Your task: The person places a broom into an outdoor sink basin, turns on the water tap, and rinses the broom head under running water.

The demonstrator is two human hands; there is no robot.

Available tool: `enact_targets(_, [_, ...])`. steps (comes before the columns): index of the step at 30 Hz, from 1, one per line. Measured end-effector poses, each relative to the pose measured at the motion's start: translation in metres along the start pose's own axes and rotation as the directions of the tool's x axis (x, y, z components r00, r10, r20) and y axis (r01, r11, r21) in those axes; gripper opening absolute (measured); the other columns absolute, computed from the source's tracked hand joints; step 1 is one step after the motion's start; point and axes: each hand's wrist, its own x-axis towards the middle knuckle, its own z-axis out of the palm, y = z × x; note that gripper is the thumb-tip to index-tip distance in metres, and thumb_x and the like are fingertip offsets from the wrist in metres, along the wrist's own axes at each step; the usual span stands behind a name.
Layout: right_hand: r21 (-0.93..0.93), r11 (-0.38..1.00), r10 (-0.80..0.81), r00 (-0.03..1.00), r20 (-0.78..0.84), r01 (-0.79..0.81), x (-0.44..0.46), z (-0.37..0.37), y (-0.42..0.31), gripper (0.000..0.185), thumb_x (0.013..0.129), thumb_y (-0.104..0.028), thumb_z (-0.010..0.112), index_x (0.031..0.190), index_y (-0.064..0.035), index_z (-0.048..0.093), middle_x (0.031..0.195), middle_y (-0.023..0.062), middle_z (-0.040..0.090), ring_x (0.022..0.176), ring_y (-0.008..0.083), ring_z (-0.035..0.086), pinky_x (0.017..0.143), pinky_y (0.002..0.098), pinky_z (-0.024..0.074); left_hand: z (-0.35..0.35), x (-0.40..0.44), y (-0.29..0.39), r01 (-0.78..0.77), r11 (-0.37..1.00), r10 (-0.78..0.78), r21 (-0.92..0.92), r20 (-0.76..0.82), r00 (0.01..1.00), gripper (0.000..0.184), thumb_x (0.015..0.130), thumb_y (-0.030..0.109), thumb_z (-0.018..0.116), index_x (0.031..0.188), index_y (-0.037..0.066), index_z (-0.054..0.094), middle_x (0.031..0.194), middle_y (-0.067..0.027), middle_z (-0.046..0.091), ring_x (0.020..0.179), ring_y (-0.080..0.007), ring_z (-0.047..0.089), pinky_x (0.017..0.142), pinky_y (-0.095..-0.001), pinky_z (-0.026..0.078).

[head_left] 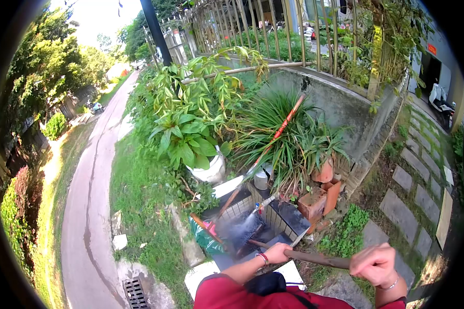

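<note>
My left hand (278, 253), with a red bracelet at the wrist, is closed around a long wooden pole (317, 258). My right hand (375, 265) grips the same pole close to its upper end. From my hands the pole slants left, down into a tiled outdoor sink (288, 220). Its lower end is lost in spray and blur, so I cannot make out what it carries. Water gushes from a tap (259, 208) into the basin. A green patterned bag or cloth (205, 236) hangs at the sink's left side, beside a pink item (211, 226).
Behind the sink stand a metal can (263, 177), a white bucket planter (211, 170) and a leaning orange-and-wood pole (286, 123). Clay pots and bricks (312, 203) sit to the right. A wall with a fence (340, 110) rises behind; a drain grate (135, 293) lies lower left.
</note>
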Motion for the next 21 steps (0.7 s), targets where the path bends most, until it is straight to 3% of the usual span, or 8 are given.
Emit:
enact_targets(5, [0.219, 0.964, -0.15, 0.989, -0.005, 0.148, -0.002, 0.002, 0.012, 0.015, 0.085, 0.012, 0.053, 0.079, 0.0066, 0.065, 0.058, 0.012, 0.061, 0.044, 0.0146, 0.054, 0.038, 0.0251, 0.0396, 0.02, -0.003, -0.005, 0.01, 1.0, -0.011, -0.025, -0.051, 0.999, 0.012, 0.067, 0.009, 0.062, 0.078, 0.004, 0.061, 0.078, -0.0163, 0.063, 0.081, -0.0365, 0.063, 0.07, -0.0458, 0.048])
enact_targets(7, [0.084, 0.985, 0.162, 0.979, -0.122, -0.153, -0.01, 0.024, 0.048, 0.016, 0.083, 0.007, 0.059, 0.086, -0.0022, 0.072, 0.062, 0.0025, 0.064, 0.048, 0.0062, 0.053, 0.044, 0.0214, 0.0411, 0.026, 0.0, -0.046, 0.072, 0.996, -0.072, -0.05, -0.002, 0.997, 0.015, 0.067, 0.01, 0.063, 0.081, 0.005, 0.064, 0.079, -0.0157, 0.065, 0.081, -0.0347, 0.064, 0.071, -0.0445, 0.049])
enact_targets(9, [0.067, 0.963, 0.268, 0.958, -0.097, -0.263, -0.002, 0.019, 0.043, 0.017, 0.085, 0.01, 0.054, 0.086, 0.0017, 0.069, 0.06, 0.0047, 0.062, 0.046, 0.0075, 0.051, 0.042, 0.0224, 0.0404, 0.012, 0.009, -0.043, 0.106, 0.994, -0.108, 0.024, 0.111, 0.988, 0.018, 0.066, 0.01, 0.064, 0.084, 0.005, 0.065, 0.08, -0.0147, 0.066, 0.082, -0.0331, 0.065, 0.072, -0.0424, 0.05])
enact_targets(14, [0.314, 0.946, 0.132, 0.98, -0.147, -0.081, 0.0, -0.007, -0.016, 0.021, 0.084, 0.017, 0.048, 0.083, 0.0052, 0.065, 0.053, 0.0063, 0.056, 0.04, 0.0083, 0.045, 0.035, 0.0267, 0.0328, -0.002, 0.007, 0.029, 0.021, 1.0, -0.02, -0.002, 0.05, 0.999, 0.016, 0.066, 0.011, 0.065, 0.08, 0.004, 0.064, 0.074, -0.0152, 0.065, 0.075, -0.0353, 0.064, 0.068, -0.0429, 0.05])
enact_targets(16, [0.296, 0.939, -0.139, 0.98, -0.144, 0.177, 0.005, 0.003, -0.023, 0.018, 0.085, 0.014, 0.051, 0.08, 0.0046, 0.065, 0.053, 0.0076, 0.057, 0.04, 0.009, 0.046, 0.034, 0.0271, 0.0337, -0.008, -0.002, 0.043, 0.009, 1.0, -0.009, -0.021, 0.024, 1.0, 0.014, 0.067, 0.011, 0.065, 0.079, 0.004, 0.063, 0.073, -0.0151, 0.064, 0.077, -0.0351, 0.064, 0.068, -0.0427, 0.049])
enact_targets(17, [0.3, 0.937, -0.142, 0.979, -0.145, 0.18, 0.0, 0.008, -0.011, 0.018, 0.085, 0.014, 0.051, 0.08, 0.0046, 0.065, 0.053, 0.0076, 0.057, 0.04, 0.009, 0.046, 0.034, 0.0271, 0.0337, -0.005, -0.005, 0.032, 0.012, 1.0, -0.012, -0.017, 0.023, 1.0, 0.014, 0.067, 0.011, 0.065, 0.079, 0.004, 0.063, 0.073, -0.0151, 0.064, 0.077, -0.0351, 0.064, 0.068, -0.0427, 0.049])
enact_targets(19, [0.353, 0.932, 0.145, 0.977, -0.158, -0.081, -0.017, 0.024, 0.031, 0.015, 0.085, 0.009, 0.055, 0.076, 0.0038, 0.066, 0.056, 0.008, 0.059, 0.042, 0.0092, 0.049, 0.038, 0.0255, 0.0382, 0.017, -0.009, -0.018, 0.031, 0.998, -0.036, -0.055, -0.102, 0.994, 0.011, 0.068, 0.011, 0.065, 0.077, 0.005, 0.061, 0.074, -0.0144, 0.063, 0.079, -0.0343, 0.064, 0.069, -0.0428, 0.048])
enact_targets(21, [-0.035, 0.969, 0.242, 0.97, -0.036, -0.244, -0.016, 0.04, 0.05, 0.013, 0.085, 0.009, 0.056, 0.078, 0.0033, 0.066, 0.058, 0.0069, 0.061, 0.045, 0.0088, 0.051, 0.042, 0.0231, 0.0401, 0.026, -0.01, -0.058, 0.084, 0.995, -0.08, 0.052, -0.07, 0.994, 0.01, 0.068, 0.012, 0.066, 0.074, 0.007, 0.059, 0.077, -0.0141, 0.061, 0.079, -0.0354, 0.062, 0.07, -0.0446, 0.047])
